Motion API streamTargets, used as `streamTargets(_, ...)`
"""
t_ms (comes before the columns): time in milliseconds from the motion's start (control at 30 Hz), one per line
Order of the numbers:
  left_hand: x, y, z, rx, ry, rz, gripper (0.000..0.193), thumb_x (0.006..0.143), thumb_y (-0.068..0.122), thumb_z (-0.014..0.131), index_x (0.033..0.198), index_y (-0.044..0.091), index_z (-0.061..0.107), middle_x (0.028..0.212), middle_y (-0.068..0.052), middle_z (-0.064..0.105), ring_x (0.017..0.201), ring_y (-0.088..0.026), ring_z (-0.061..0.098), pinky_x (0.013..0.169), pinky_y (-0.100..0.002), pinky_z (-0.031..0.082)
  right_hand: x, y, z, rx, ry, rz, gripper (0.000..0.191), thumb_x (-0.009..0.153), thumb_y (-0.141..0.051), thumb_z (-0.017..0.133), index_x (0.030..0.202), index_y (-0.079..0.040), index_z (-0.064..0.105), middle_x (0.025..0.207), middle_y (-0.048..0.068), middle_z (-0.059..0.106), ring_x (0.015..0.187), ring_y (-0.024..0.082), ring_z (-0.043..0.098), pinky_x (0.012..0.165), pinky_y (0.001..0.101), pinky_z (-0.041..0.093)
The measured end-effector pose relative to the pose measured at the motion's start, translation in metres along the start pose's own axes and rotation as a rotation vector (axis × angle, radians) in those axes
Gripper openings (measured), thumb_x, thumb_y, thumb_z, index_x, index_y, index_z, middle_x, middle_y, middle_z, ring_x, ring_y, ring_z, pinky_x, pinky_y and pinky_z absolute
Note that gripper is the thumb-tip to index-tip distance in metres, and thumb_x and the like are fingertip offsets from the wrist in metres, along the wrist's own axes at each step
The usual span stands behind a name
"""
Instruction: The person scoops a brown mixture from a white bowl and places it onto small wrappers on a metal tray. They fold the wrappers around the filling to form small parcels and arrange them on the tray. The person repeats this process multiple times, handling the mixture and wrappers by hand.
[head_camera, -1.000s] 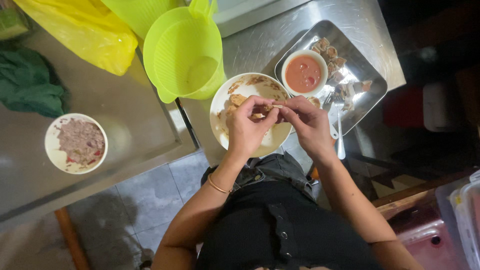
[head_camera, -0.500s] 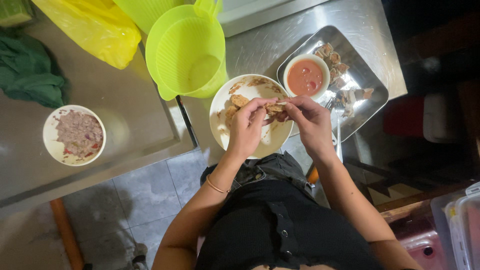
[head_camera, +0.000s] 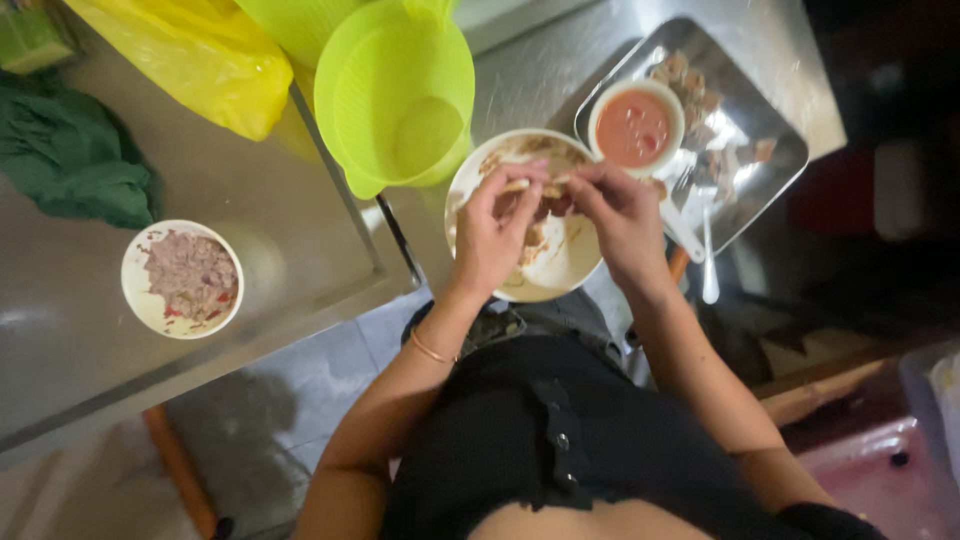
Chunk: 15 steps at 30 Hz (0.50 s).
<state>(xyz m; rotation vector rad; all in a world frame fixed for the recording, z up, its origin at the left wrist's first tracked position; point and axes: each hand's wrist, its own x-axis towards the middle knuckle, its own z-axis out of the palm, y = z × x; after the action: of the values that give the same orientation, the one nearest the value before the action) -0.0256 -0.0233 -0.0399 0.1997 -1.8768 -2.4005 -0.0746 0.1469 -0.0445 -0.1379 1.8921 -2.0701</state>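
Both hands had drawn closer together over the white plate (head_camera: 560, 275) since half a second earlier, the fingertips now meeting above its middle. Left hand (head_camera: 495, 235) and right hand (head_camera: 615, 215) were each pinched on a small pale dumpling wrapper (head_camera: 530, 187) with a brownish filling, held just above the plate; the grip looked closed on it from both sides, though the fold itself was too small to read. Pressing unevenly could probably have split the thin wrapper or squeezed filling out onto the plate, and the plate sat close to the counter edge, so a nudge might have tipped it. Just beyond the right hand, a bowl of red sauce (head_camera: 635, 127) sat on a steel tray (head_camera: 775, 160) with finished pieces. A lime-green plastic colander (head_camera: 395, 95) stood beside the plate, a bowl of minced filling (head_camera: 182, 278) well to the left, a yellow plastic bag (head_camera: 190, 55) and a green cloth (head_camera: 70, 155) behind it. No label showed.
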Motion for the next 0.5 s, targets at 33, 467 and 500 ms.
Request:
streamTargets(33,0.0,-0.001,-0.003,-0.008,0.004,-0.016,0.012,0.107,0.01,0.06,0.115,0.002,0.064,0.14,-0.014,0.066,0.113,-0.016,0.071,0.089,-0.029,0.062,0.0,0.001,0.002,0.044,0.007,0.018,0.012,0.104,-0.005,0.064,0.111,0.004,0.068,0.096,0.006,0.071,0.087,0.012,0.069,0.08,0.0259,0.056)
streamTargets(467,0.012,-0.026,-0.024,-0.121,-0.129,-0.088,0.018,0.102,0.011,0.075,0.112,0.002,0.064,0.107,-0.009,0.071,0.092,-0.012,0.068,0.076,-0.025,0.056,-0.016,0.01,0.022,0.248,0.102,0.042,0.013,0.105,-0.004,0.062,0.114,0.004,0.068,0.104,0.007,0.073,0.087,0.01,0.065,0.081,0.0248,0.054)
streamTargets(500,0.012,-0.028,-0.025,-0.16,-0.146,-0.181,0.017,0.102,0.01,0.075,0.111,0.001,0.064,0.101,-0.009,0.07,0.089,-0.012,0.066,0.071,-0.024,0.054,-0.018,0.011,0.02,0.297,0.111,0.059,0.013,0.104,-0.004,0.062,0.114,0.004,0.068,0.106,0.007,0.074,0.087,0.01,0.063,0.081,0.0246,0.053)
